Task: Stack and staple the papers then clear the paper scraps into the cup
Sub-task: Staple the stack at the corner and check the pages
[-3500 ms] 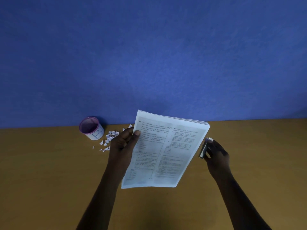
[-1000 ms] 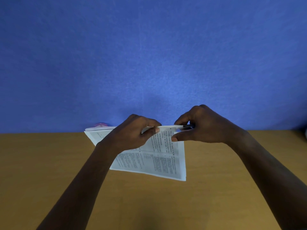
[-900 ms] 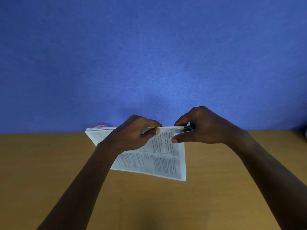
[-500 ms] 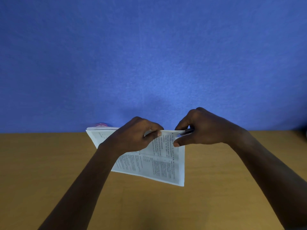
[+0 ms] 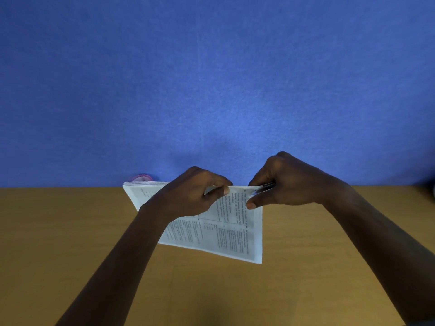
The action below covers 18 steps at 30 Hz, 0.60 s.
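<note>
A stack of printed white papers (image 5: 223, 234) is held above the wooden table, its far edge raised and level. My left hand (image 5: 190, 196) pinches the stack along that far edge near the middle. My right hand (image 5: 287, 182) grips a small dark stapler (image 5: 264, 187) clamped over the stack's far right corner, thumb underneath. Only the pink rim of the cup (image 5: 142, 177) shows behind the left end of the papers. The paper scraps are hidden behind the stack.
The brown wooden table (image 5: 70, 243) runs across the lower half of the view and meets a blue wall (image 5: 211, 78) behind. A dark object (image 5: 432, 192) barely shows at the far right edge.
Since 3.5 s ago the papers were turned and raised and my right hand brought the stapler onto the corner. Over the last second the stack's near corner dipped slightly; hands barely moved.
</note>
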### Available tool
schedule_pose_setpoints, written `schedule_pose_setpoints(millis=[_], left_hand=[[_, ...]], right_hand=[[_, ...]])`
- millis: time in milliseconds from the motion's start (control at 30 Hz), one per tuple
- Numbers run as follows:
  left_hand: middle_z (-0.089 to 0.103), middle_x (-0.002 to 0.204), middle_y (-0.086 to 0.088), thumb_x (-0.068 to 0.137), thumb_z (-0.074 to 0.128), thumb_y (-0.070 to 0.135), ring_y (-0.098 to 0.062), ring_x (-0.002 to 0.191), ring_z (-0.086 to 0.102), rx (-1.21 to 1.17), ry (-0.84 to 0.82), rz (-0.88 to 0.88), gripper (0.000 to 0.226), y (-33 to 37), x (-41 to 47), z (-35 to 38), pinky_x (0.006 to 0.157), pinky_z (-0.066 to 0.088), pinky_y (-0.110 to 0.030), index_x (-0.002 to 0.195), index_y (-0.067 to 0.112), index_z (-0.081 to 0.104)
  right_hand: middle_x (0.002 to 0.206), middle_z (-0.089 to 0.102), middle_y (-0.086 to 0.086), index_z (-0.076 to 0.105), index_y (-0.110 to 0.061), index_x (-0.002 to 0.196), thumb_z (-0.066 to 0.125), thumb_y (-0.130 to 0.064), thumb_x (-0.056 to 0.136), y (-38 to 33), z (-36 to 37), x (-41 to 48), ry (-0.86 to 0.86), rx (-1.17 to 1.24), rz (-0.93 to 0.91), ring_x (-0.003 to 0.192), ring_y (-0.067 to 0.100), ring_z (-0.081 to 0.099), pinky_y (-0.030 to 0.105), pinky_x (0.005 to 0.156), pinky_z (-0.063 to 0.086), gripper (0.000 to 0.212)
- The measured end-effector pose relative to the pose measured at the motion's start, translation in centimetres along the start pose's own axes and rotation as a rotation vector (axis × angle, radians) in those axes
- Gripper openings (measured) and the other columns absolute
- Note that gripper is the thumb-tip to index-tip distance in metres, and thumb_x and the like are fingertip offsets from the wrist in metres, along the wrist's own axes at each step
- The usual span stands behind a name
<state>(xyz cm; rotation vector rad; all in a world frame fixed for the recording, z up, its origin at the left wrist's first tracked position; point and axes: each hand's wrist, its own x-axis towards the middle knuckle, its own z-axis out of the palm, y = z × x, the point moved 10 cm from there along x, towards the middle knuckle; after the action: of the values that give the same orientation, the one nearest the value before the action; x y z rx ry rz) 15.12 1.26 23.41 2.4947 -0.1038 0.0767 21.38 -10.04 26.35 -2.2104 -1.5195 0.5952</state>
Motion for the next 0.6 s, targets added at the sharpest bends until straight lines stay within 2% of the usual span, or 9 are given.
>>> schedule_pose_setpoints(millis=[67, 100, 233, 300, 400, 500, 600], left_hand=[[0.080, 0.111, 0.008, 0.104, 0.061, 0.030, -0.011, 0.093, 0.074, 0.005, 0.002, 0.001, 0.022, 0.1, 0.1, 0.0, 0.079, 0.058, -0.029, 0.111, 0.022, 0.079], [0.080, 0.110, 0.007, 0.104, 0.061, 0.030, -0.011, 0.093, 0.074, 0.008, 0.003, 0.005, 0.022, 0.1, 0.1, 0.0, 0.079, 0.058, -0.029, 0.111, 0.021, 0.079], [0.080, 0.112, 0.006, 0.104, 0.061, 0.031, -0.012, 0.093, 0.074, 0.006, -0.003, -0.001, 0.022, 0.1, 0.2, 0.3, 0.076, 0.058, -0.029, 0.112, 0.022, 0.079], [0.080, 0.113, 0.006, 0.104, 0.060, 0.031, -0.008, 0.089, 0.071, 0.006, -0.010, -0.009, 0.023, 0.1, 0.2, 0.6, 0.077, 0.056, -0.026, 0.114, 0.022, 0.079], [0.079, 0.115, 0.008, 0.104, 0.059, 0.033, -0.005, 0.086, 0.068, 0.010, -0.033, -0.010, 0.023, 0.1, 0.3, 1.0, 0.078, 0.056, -0.021, 0.115, 0.025, 0.078], [0.080, 0.111, 0.009, 0.105, 0.058, 0.033, -0.009, 0.087, 0.072, 0.000, -0.022, 0.000, 0.025, 0.1, 0.4, 0.9, 0.076, 0.055, -0.022, 0.114, 0.023, 0.079], [0.078, 0.109, 0.015, 0.103, 0.062, 0.030, 0.007, 0.084, 0.068, -0.038, 0.035, -0.004, 0.023, -0.2, 0.3, 0.4, 0.073, 0.052, -0.012, 0.115, 0.021, 0.079]], right_hand=[[0.092, 0.081, -0.015, 0.085, -0.018, 0.098, 0.081, -0.036, 0.087, 0.0, -0.2, -0.1, 0.019, -0.031, -0.001, 0.073, 0.001, 0.073, -0.008, 0.075, 0.033, 0.021], [0.092, 0.081, -0.015, 0.085, -0.018, 0.098, 0.080, -0.035, 0.087, -0.1, -0.3, -0.1, 0.028, -0.030, -0.001, 0.072, 0.001, 0.073, -0.008, 0.075, 0.033, 0.021], [0.088, 0.080, -0.016, 0.085, -0.019, 0.098, 0.080, -0.037, 0.087, 0.2, -0.3, -0.1, 0.036, -0.020, 0.009, 0.062, 0.005, 0.070, 0.012, 0.059, 0.046, 0.021], [0.084, 0.079, -0.020, 0.085, -0.021, 0.099, 0.080, -0.040, 0.087, 0.7, -0.1, -0.2, 0.014, -0.040, 0.032, 0.063, 0.003, 0.070, 0.014, 0.057, 0.047, 0.022], [0.092, 0.080, -0.019, 0.084, -0.024, 0.102, 0.078, -0.044, 0.087, 1.2, 0.1, -0.5, -0.012, -0.031, 0.059, 0.075, 0.000, 0.073, 0.020, 0.067, 0.056, 0.026], [0.096, 0.081, -0.014, 0.083, -0.023, 0.102, 0.076, -0.046, 0.089, 1.3, -0.7, -1.3, 0.026, 0.056, 0.028, 0.085, 0.011, 0.076, 0.040, 0.079, 0.060, 0.027], [0.091, 0.080, 0.002, 0.081, -0.013, 0.098, 0.074, -0.043, 0.092, 2.5, -2.0, -2.5, 0.120, 0.171, 0.028, 0.082, 0.024, 0.074, 0.039, 0.077, 0.060, 0.032]])
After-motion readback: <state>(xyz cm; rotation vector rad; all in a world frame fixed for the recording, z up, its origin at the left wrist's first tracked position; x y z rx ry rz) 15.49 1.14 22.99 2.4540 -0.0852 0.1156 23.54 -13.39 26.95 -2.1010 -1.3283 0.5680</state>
